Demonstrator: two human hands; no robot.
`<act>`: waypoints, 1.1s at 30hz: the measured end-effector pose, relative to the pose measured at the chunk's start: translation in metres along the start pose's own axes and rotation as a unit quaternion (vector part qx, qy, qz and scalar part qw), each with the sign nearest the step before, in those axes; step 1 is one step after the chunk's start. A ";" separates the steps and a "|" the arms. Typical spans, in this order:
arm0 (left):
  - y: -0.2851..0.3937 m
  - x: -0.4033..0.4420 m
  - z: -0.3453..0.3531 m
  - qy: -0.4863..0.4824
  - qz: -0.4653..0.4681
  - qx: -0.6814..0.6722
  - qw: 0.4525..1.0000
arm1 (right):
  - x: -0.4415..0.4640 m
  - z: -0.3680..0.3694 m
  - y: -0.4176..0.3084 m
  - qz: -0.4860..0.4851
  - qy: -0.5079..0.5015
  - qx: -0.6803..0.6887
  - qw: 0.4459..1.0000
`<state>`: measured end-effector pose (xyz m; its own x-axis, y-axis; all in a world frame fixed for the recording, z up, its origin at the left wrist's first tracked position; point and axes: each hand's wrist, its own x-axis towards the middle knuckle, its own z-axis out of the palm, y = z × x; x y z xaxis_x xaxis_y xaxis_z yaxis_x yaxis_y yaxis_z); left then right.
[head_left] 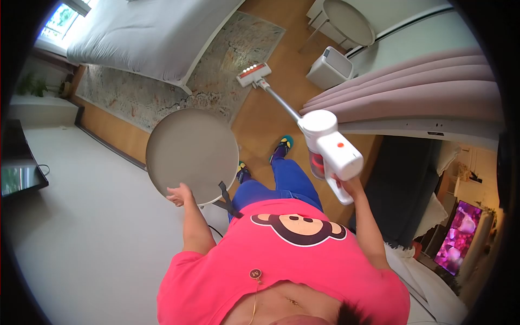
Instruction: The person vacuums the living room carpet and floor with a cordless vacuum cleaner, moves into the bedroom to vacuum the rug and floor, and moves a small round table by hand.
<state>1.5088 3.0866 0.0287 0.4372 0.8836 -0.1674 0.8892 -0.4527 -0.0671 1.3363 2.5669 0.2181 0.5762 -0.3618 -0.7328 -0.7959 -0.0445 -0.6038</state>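
Observation:
My right hand is wrapped round the handle of a white cordless stick vacuum cleaner. The vacuum's grey tube runs forward to its floor head, whose row of lights is lit near the rug's edge. My left hand is at the near rim of a round beige side table, its fingers apart and holding nothing. Whether those fingers touch the rim, I cannot tell. A dark strap hangs between the table and my shirt.
A patterned rug lies on the wooden floor beside a bed. To the right are a white bin, a second round table and a pink curtain. A screen is at the far left.

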 end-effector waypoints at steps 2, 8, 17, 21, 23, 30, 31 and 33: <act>0.004 -0.022 -0.002 0.001 0.050 -0.008 0.999 | 0.020 0.003 -0.012 -0.003 -0.014 -0.007 1.000; 0.099 -0.068 -0.012 -0.020 0.158 -0.055 0.986 | 0.130 0.006 -0.058 -0.158 0.016 -0.045 0.986; 0.209 -0.236 0.034 -0.123 0.412 -0.122 0.895 | 0.289 -0.042 -0.137 -0.240 -0.069 -0.075 0.965; 0.225 -0.294 0.045 -0.178 0.519 -0.091 0.831 | 0.320 -0.032 -0.128 -0.133 -0.138 -0.060 0.980; 0.222 -0.306 0.042 -0.207 0.531 -0.081 0.817 | 0.323 -0.022 -0.082 -0.197 -0.115 0.034 0.973; 0.193 -0.274 0.047 -0.243 0.484 -0.111 0.834 | 0.223 -0.107 0.027 -0.336 -0.129 -0.264 0.895; 0.195 -0.273 0.047 -0.250 0.469 -0.111 0.840 | 0.203 -0.129 0.031 -0.310 -0.147 -0.269 0.900; 0.199 -0.271 0.045 -0.264 0.438 -0.108 0.853 | 0.164 -0.173 0.033 -0.257 -0.179 -0.274 0.909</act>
<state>1.5610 2.7520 0.0168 0.8747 0.0150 -0.4844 0.2822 -0.8284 0.4839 1.3720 2.3455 0.1323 0.8433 0.1602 -0.5130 -0.3217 -0.6142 -0.7206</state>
